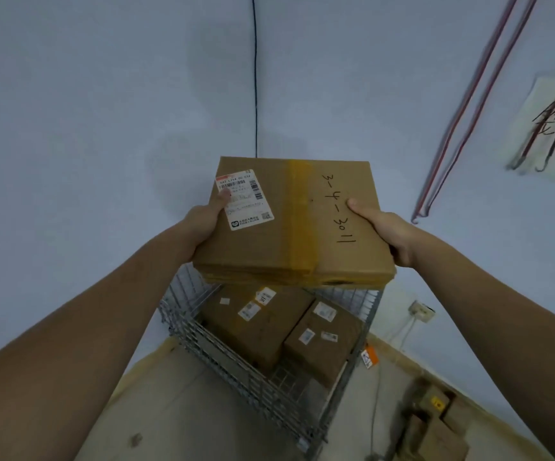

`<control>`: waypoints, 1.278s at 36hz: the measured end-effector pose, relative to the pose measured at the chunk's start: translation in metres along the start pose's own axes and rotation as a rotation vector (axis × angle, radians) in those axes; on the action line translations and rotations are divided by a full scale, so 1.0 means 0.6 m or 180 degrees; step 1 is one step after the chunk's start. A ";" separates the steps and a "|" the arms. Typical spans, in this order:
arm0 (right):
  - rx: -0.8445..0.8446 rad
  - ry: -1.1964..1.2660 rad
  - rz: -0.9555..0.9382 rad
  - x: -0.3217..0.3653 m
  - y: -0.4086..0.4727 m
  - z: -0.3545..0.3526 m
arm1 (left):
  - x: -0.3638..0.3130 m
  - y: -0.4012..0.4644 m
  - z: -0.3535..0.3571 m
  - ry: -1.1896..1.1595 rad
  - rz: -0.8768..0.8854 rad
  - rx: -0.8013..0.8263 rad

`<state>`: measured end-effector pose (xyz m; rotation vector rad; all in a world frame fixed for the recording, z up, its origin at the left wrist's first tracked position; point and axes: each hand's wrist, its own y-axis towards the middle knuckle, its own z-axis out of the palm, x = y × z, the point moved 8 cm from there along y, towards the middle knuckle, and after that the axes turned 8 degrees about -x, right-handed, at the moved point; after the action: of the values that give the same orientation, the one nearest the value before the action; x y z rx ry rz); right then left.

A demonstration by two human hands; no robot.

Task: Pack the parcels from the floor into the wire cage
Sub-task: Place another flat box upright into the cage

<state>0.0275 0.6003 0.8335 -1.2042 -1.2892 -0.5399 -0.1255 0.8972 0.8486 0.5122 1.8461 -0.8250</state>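
1. Cardboard, brown and flat: held parcel (294,221) raised in front of the chest, directly above the wire cage (236,371), not yet inside it.
2. Left grip (202,224) clamped on the parcel's left edge, thumb pressed onto the white shipping label (244,199).
3. Right grip (389,231) clamped on the right edge, thumb flat on top beside handwritten black digits "3-4-3011".
4. Glossy yellow-brown tape strip (299,217) running down the middle of the lid; front edge slightly crushed and layered.
5. Below: grey metal mesh, rectangular, open-topped, standing on the pale floor (169,410) in a wall corner.
6. Inside the cage: two brown boxes lying side by side and touching, left packed box (256,331) and right packed box (322,344), each with small white stickers; bare mesh bottom showing in front of them.
7. Orange tag (369,358) hanging on the cage's right side.
8. Farther right on the floor: more brown cartons (435,424), blurred.
9. Behind: smooth pale blue-grey walls, thin black cable (255,78) running down the corner.
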 end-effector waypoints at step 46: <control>-0.1629 -0.1136 0.3237 -1.073 0.336 0.210 | 1.032 0.588 0.450 0.2884 -0.1197 0.2707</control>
<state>-0.0274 0.5911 0.1495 -2.2389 -0.6523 0.1253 0.0297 0.9249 0.1030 1.2418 2.3722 -1.8807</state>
